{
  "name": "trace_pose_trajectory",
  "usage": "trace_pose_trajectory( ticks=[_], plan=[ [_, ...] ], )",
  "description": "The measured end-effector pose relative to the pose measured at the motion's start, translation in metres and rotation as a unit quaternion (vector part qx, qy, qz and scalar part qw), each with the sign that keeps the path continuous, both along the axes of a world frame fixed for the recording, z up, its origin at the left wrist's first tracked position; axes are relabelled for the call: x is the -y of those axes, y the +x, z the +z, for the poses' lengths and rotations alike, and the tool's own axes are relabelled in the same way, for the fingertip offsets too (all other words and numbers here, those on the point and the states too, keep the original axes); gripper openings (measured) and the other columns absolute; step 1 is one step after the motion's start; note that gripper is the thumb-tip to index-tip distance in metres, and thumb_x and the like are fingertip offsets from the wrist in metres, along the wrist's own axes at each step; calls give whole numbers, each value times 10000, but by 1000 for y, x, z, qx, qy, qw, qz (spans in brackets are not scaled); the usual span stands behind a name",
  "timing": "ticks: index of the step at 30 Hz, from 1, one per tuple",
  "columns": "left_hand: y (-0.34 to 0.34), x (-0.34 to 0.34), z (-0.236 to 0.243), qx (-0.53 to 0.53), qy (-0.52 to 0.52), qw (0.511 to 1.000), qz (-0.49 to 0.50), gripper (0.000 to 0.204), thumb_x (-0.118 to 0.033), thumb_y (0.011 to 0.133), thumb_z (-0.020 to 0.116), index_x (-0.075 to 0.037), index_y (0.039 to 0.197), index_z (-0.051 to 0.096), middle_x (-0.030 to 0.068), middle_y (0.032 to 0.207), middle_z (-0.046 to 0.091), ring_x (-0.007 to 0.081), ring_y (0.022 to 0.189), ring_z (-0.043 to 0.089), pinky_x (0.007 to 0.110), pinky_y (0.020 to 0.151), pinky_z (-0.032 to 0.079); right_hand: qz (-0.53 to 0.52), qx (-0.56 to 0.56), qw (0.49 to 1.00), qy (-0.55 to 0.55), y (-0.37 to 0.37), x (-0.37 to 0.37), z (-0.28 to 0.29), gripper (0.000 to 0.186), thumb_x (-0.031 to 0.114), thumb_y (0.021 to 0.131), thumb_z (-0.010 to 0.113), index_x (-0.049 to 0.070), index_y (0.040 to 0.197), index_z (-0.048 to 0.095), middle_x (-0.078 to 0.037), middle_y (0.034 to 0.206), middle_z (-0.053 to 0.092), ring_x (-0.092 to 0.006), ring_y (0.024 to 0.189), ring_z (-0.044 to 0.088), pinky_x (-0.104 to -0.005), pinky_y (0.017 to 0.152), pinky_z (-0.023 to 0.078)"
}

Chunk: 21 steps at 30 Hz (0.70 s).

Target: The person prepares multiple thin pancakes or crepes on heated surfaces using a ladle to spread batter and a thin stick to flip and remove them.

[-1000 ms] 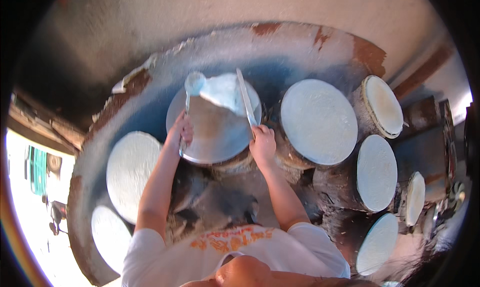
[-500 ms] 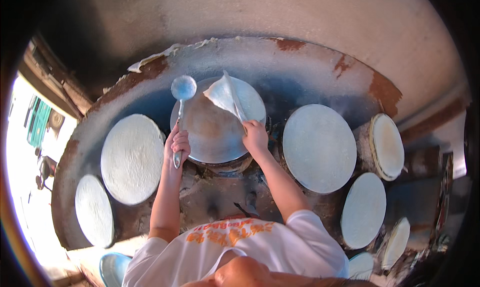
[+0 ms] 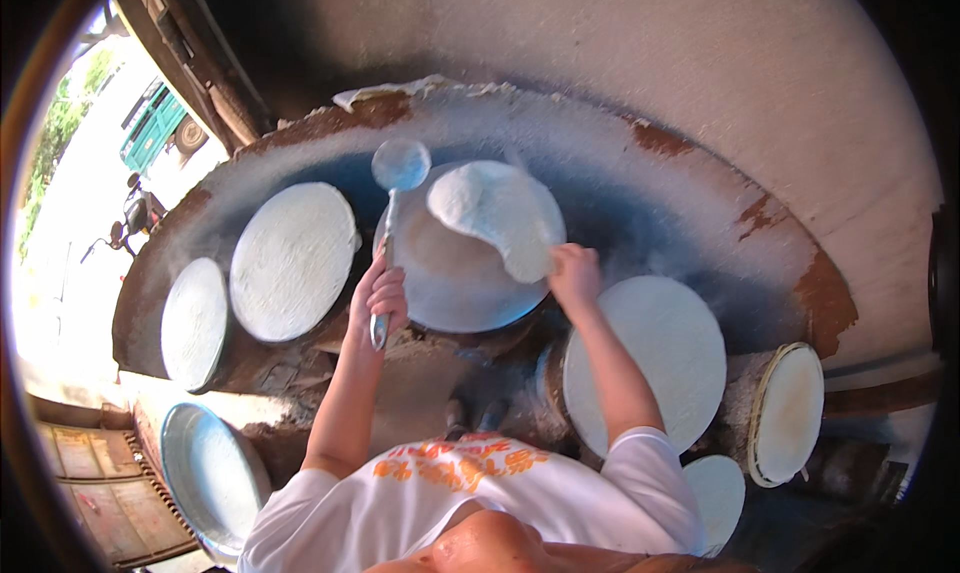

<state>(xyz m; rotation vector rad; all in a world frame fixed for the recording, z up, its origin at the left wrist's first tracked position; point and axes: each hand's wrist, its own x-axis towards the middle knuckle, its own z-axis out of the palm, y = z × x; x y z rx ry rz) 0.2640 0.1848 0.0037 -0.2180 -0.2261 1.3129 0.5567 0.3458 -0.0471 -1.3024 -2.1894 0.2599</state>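
Note:
My left hand [image 3: 382,295] is wrapped round the handle of a metal ladle [image 3: 402,165], its round bowl pointing away from me over the left edge of the middle griddle [image 3: 425,291]. Pale wet batter [image 3: 478,201] lies in a curved patch on the far right of that griddle. My right hand [image 3: 575,275] is closed at the griddle's right edge, gripping a batter-coated spreader [image 3: 526,257] whose outline merges with the batter. The fingers hide its handle.
More round griddles covered with pale batter stand left [image 3: 292,263], far left [image 3: 195,323] and right [image 3: 648,358]. A pale-topped drum [image 3: 790,413] is farther right. A large basin [image 3: 205,478] sits at lower left. A curved sooty wall [image 3: 600,168] rises behind.
The view has shifted and turned. My right hand has moved right and nearer, and the batter now forms a wider curved patch. My left hand still holds the ladle up.

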Motion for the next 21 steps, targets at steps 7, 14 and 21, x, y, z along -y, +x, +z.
trace_pose_trajectory(
  ticks=[7,14,21],
  plan=[
    [2,13,1,-88,-39,992,78,305,-202,1009,362,-240,1297,456,-23,636,323,36,422,315,166,333,294,172,-57,982,-52,-63,-8,-20,311,27,691,580,95,973,692,-80,993,651,-301,945,565,-362,842,464],
    [8,39,27,-137,-54,981,128,255,-235,1015,343,-133,1156,529,-23,632,313,58,410,310,194,341,295,173,-22,984,-34,-16,-64,7,289,46,684,598,122,948,689,-39,1008,646,-286,959,550,-357,833,470],
    [3,47,16,-190,-131,957,175,408,-172,1004,379,-315,1386,361,-21,661,298,35,435,275,158,338,252,305,-25,946,-107,-67,-37,-11,290,16,685,575,113,930,697,-46,1007,645,-283,970,547,-364,849,458]
  ],
)
